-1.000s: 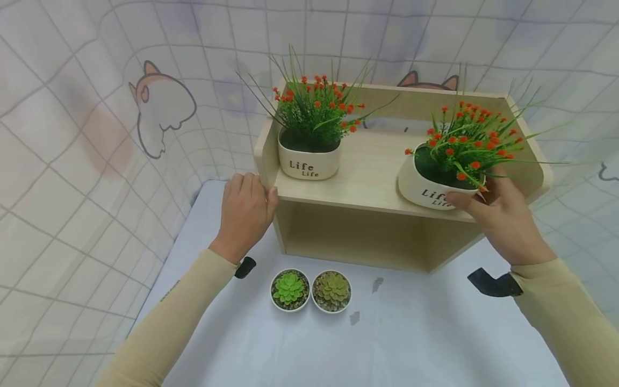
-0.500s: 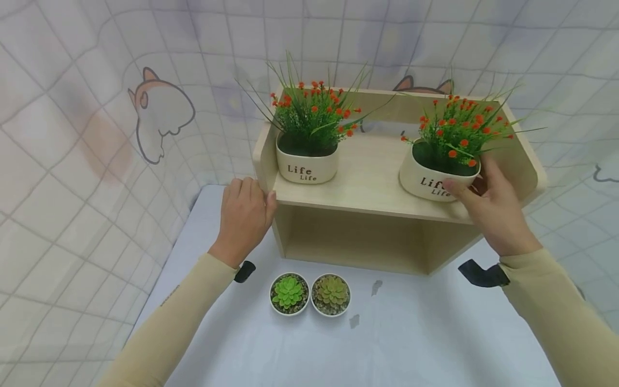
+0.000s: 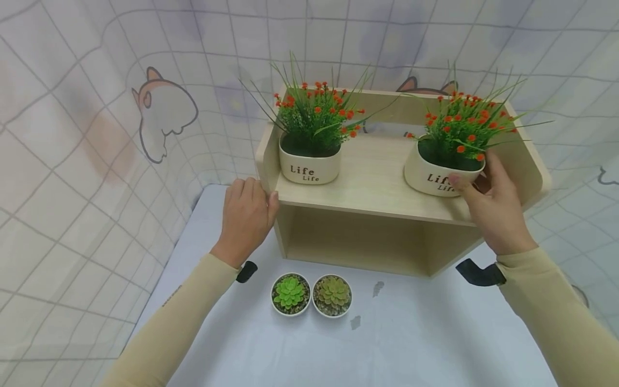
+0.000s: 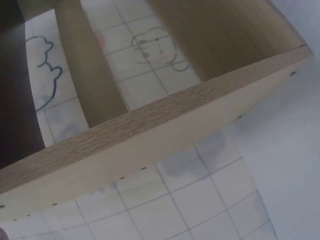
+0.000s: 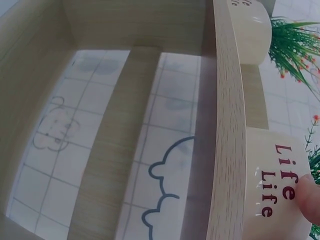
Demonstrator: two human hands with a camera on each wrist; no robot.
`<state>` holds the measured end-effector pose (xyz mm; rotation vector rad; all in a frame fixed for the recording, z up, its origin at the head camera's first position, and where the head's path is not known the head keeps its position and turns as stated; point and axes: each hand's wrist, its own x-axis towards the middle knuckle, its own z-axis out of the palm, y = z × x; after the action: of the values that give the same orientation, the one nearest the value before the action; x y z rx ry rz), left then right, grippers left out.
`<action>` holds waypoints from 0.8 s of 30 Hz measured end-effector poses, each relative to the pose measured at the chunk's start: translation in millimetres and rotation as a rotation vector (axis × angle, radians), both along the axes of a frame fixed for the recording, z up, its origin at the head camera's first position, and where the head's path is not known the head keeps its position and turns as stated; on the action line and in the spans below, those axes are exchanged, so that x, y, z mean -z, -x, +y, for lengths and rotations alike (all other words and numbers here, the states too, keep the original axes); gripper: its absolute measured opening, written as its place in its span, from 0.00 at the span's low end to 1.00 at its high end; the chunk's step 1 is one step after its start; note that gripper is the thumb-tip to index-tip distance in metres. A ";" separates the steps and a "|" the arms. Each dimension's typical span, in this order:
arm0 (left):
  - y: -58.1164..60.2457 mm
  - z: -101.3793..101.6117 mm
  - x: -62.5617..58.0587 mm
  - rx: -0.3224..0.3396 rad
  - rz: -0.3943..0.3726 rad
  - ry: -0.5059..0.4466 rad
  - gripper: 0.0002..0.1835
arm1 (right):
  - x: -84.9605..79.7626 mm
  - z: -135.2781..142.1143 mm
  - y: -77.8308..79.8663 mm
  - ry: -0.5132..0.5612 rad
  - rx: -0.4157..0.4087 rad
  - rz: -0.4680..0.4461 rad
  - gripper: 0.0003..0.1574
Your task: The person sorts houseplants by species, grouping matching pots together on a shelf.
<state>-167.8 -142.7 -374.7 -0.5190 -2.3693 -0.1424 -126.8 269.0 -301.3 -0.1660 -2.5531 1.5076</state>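
My right hand (image 3: pixel 499 207) grips the right-hand flower pot (image 3: pixel 427 177), a cream oval planter lettered "Life Life" with grass and small red flowers. Its thumb (image 5: pixel 310 200) lies on the pot's front, and the other fingers are partly hidden behind its side. The pot stands on the top board of a pale wooden shelf (image 3: pixel 358 196), near the right end. A matching flower pot (image 3: pixel 309 167) stands at the left end. My left hand (image 3: pixel 246 217) holds the shelf's left side panel at the front corner, thumb toward the front.
Two small succulents in round white pots, a bright green one (image 3: pixel 290 294) and a duller one (image 3: pixel 332 296), stand side by side on the white tabletop (image 3: pixel 387 344) before the shelf. A tiled-pattern curtain (image 3: pixel 213 70) hangs behind and to the left.
My right hand has moved the right flower pot back from the shelf's front edge, and the pot has straightened. My left hand keeps its place on the shelf's side.
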 end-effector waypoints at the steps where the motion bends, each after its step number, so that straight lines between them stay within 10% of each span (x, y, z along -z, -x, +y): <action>1: -0.1 0.3 -0.1 0.000 0.001 0.000 0.22 | 0.2 0.3 -0.5 0.009 0.003 0.001 0.45; 16: 0.2 1.5 1.9 0.006 0.004 -0.017 0.21 | 0.7 -1.5 -17.0 0.032 -0.007 -0.010 0.51; 24: 1.5 0.7 2.2 0.005 -0.015 -0.016 0.21 | 7.6 -18.1 -55.5 -0.005 0.092 0.317 0.53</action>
<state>-169.3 -141.9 -376.8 -0.5180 -2.3795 -0.1679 -71.3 250.9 -308.9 -0.0388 -2.2686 1.3705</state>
